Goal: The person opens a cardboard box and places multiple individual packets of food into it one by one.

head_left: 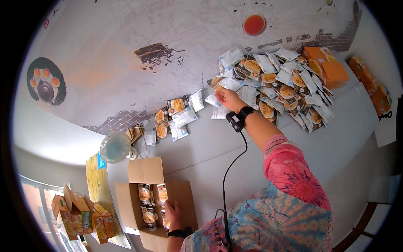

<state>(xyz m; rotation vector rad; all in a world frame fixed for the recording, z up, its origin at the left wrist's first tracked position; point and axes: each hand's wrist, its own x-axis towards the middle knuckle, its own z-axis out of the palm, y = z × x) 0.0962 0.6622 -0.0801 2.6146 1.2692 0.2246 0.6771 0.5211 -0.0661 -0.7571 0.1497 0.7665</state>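
Observation:
My right hand reaches to the left edge of a big loose pile of flat packets. Its fingers are pinched on a packet there, partly covered by the hand. The packets have dark fronts with a yellow round picture and white backs. Lower down, my left hand lies over the right wall of an open cardboard box, its fingers curled at the edge beside a packet. Inside, packets lie picture side up in two columns.
Several loose packets lie along the wall, near a small fan. An orange carton stands behind the pile, with more orange cartons at the far right. Others sit at lower left. A black cable hangs from my right wrist.

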